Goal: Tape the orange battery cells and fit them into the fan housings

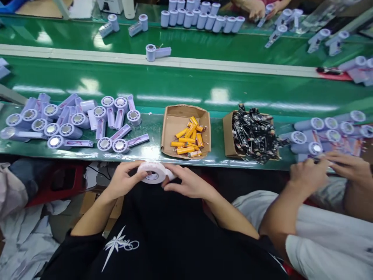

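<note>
A roll of white tape (151, 172) is upheld in front of my chest, just off the near edge of the workbench. My left hand (124, 179) grips its left side, the thumb reaching over the rim. At the roll's right side, my right hand (186, 181) is closed on a small white piece (169, 175); whether this is the tape's end cannot be made out. Beyond my hands on the bench stands a cardboard tray (166, 146) with several orange battery cells (189, 140). Lilac round-headed housings with handles (67, 131) lie piled to the left.
A cardboard box (229, 134) of black circuit boards (253, 132) stands right of the tray. Further right, a co-worker's hands (309, 175) work beside more lilac housings (329, 124). Across the green belt (186, 85), another person's hands (253, 7) show near rows of housings.
</note>
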A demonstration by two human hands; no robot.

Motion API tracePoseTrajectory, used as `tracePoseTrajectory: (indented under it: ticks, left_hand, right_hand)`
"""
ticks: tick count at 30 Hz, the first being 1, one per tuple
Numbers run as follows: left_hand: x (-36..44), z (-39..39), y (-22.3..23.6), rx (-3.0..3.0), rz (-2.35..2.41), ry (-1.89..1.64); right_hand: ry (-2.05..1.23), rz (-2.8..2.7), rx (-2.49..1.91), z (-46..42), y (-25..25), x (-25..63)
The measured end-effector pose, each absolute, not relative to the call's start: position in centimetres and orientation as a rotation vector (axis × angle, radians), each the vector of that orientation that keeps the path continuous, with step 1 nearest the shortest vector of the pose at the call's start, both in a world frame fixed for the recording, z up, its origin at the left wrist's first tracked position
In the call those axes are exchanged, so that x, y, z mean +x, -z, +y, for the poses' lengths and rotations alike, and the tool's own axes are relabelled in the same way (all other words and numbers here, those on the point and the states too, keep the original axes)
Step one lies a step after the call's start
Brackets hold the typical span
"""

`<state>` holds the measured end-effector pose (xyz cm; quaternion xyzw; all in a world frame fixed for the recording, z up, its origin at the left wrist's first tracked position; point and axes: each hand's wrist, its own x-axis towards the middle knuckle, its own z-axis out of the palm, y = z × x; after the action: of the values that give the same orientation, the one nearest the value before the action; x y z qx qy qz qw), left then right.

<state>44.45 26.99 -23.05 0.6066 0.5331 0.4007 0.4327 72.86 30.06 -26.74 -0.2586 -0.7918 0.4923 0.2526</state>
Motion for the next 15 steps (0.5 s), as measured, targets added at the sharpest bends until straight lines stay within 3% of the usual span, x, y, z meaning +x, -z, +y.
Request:
tracePoseTrajectory:
  ticks: [3, 7, 10, 15]
  left_hand:
    - [44.3, 27.6, 24.3, 1.317, 1.364, -1.259]
    - [45.2, 28.9, 25.3, 0.934, 1.336, -1.623]
    - [45.5, 29.7, 23.6, 0.894, 1.379, -1.661]
    - [44.6, 30.7, 18.9, 1.12, 1.324, -1.576]
  right_hand:
    - [-1.426, -2.178, -0.674, 29.5, 27.7, 74.0]
    - [-1.246, -2.41, -0.715, 28.8, 29.9, 75.5]
    - [-1.087, -2.499, -0.816, 31.5, 28.8, 76.2]
    - [-0.521, -2.772, -1.317, 40.5, 24.3, 73.3]
